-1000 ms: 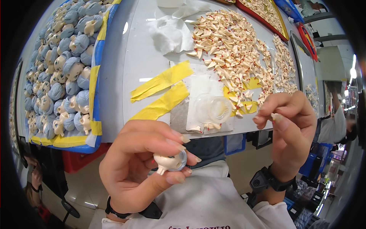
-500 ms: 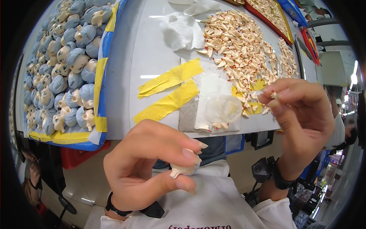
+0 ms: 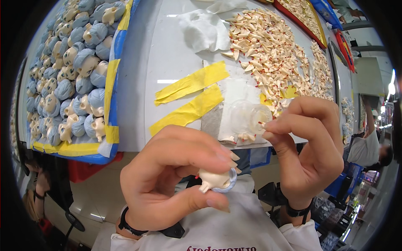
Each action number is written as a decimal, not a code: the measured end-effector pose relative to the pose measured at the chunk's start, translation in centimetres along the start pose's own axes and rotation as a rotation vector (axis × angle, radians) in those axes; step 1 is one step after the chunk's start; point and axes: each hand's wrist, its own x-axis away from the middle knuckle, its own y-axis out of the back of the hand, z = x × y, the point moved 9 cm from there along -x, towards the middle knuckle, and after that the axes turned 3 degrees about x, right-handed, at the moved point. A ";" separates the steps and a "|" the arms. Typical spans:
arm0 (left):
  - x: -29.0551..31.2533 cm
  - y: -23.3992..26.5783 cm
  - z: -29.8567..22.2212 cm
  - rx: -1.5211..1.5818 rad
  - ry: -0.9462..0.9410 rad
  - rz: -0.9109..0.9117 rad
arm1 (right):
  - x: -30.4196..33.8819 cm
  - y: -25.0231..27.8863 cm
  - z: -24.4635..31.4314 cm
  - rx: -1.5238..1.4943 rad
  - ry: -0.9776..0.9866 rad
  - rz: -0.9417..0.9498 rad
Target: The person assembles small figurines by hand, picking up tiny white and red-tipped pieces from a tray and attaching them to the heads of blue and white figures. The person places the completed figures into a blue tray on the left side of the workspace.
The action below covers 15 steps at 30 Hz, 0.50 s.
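Left hand (image 3: 155, 175): thumb and fingers pinch a doll head (image 3: 214, 180) before the table (image 3: 136, 104); light pressure should suffice. Right hand (image 3: 310, 155): thumb and forefinger pinch a small piece (image 3: 262, 124) by the clear cup (image 3: 243, 117), contact unclear; keep its tip exposed.

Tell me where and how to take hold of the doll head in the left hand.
Probably best by the blue hair on the doll head, coming from the right: that rounded edge shows between the fingers above and thumb below of the left hand, while the narrow neck stub points down and left.
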 end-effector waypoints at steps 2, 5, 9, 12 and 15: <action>0.0 -0.2 0.0 0.019 -0.014 -0.017 | 0.0 0.3 0.6 0.083 0.041 0.008; -0.1 -0.7 0.0 0.041 -0.019 -0.046 | -0.1 0.2 1.0 0.056 0.068 -0.020; -0.2 -1.1 0.1 0.096 0.000 -0.090 | 0.5 0.5 -0.2 -0.259 -0.035 -0.120; 0.1 -0.9 0.0 0.047 0.035 -0.169 | 1.3 0.1 0.0 -0.584 -0.105 0.001; 0.2 -0.6 -0.2 -0.116 -0.028 -0.085 | 1.8 -0.4 0.9 -0.635 -0.098 0.050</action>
